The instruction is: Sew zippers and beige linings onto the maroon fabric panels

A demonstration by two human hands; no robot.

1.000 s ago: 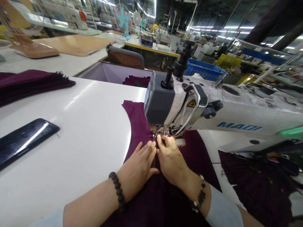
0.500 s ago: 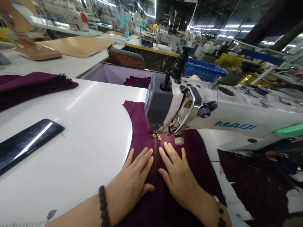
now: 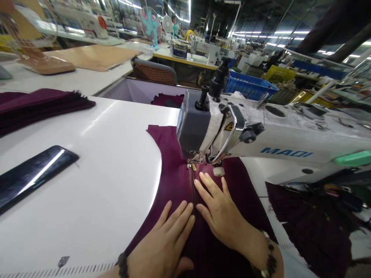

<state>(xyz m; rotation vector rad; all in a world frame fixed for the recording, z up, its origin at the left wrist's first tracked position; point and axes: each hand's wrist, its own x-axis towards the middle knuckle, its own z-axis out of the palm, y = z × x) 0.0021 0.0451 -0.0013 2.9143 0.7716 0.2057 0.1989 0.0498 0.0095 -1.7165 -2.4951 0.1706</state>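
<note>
A maroon fabric piece (image 3: 171,170) lies under the head of a sewing machine (image 3: 199,127). A zipper (image 3: 193,185) runs down its middle, with a brass-coloured pull just beside the presser foot (image 3: 189,166). My left hand (image 3: 171,235) rests flat on the cloth left of the zipper, fingers stretched toward the machine. On the zipper's other side, my right hand (image 3: 217,208) presses the cloth with its fingers spread, its tips nearer the presser foot than the left ones. Neither hand grips anything.
At left lie a dark phone (image 3: 37,173) and a stack of maroon pieces (image 3: 40,106). More dark maroon pieces (image 3: 313,224) lie at right. Behind the table stand a chair (image 3: 155,71) and a blue basket (image 3: 251,85). A ruler scale (image 3: 87,269) marks the front edge.
My left hand has slid back toward me along the fabric, away from the presser foot. The right hand has stayed almost in place. The fabric's upper left corner has shifted slightly left.
</note>
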